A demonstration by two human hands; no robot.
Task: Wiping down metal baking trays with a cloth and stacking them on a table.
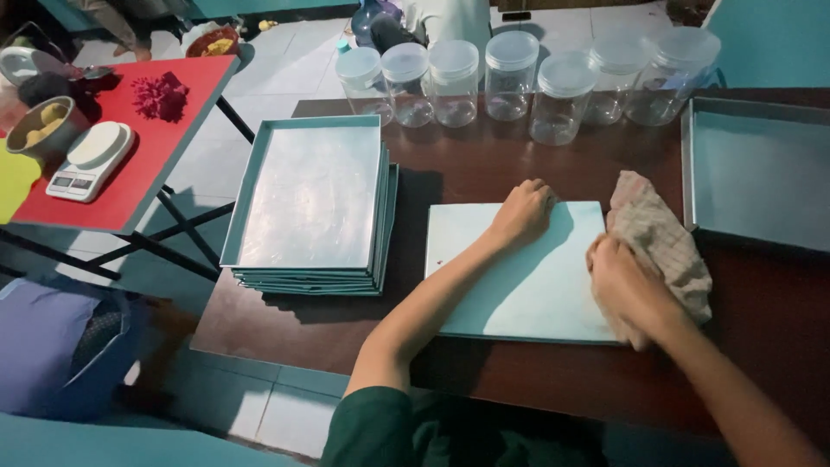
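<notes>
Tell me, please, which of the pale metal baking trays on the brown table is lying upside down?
The pale flat tray under both hands, bottom side up; the stacked trays and the tray at right show raised rims.

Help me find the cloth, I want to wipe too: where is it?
In the head view, the checked cloth is bunched under the right hand, at the right edge of the upturned tray on the brown table.

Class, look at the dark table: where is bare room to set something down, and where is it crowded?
Bare wood lies between the jars and the flat tray, and between that tray and the tray stack. The back edge is crowded.
</notes>
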